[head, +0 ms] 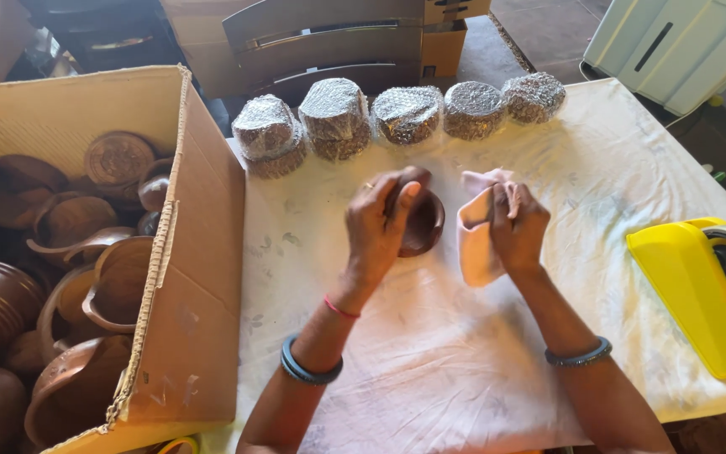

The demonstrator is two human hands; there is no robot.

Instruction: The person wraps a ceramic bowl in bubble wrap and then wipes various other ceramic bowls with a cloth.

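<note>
The large open corrugated cardboard box stands at the left edge of the table. It is filled with dark brown, rounded wooden bowls and cups, piled loosely and tilted at various angles; one carved round lid lies near the top of the pile.

The left hand is closed around a small dark brown wooden bowl, with fingers curled over its rim and the thumb across its top. The bowl is held just above the table, near the centre, in front of the wrapped row. The left forearm carries a blue bangle and a thin red thread.

The right hand grips a pale pink cloth, pinched between thumb and fingers. The cloth hangs just beside the bowl; whether the two touch cannot be determined. The right wrist carries a dark bangle.

Five round items wrapped in bubble wrap stand in a row along the far edge of the table.

A yellow plastic tape dispenser rests at the right edge, well apart from the hands.

The table is covered by a white cloth with a faint printed pattern. Beyond the far edge are dark wooden slats, further cardboard boxes, and a white plastic object at upper right.
</note>
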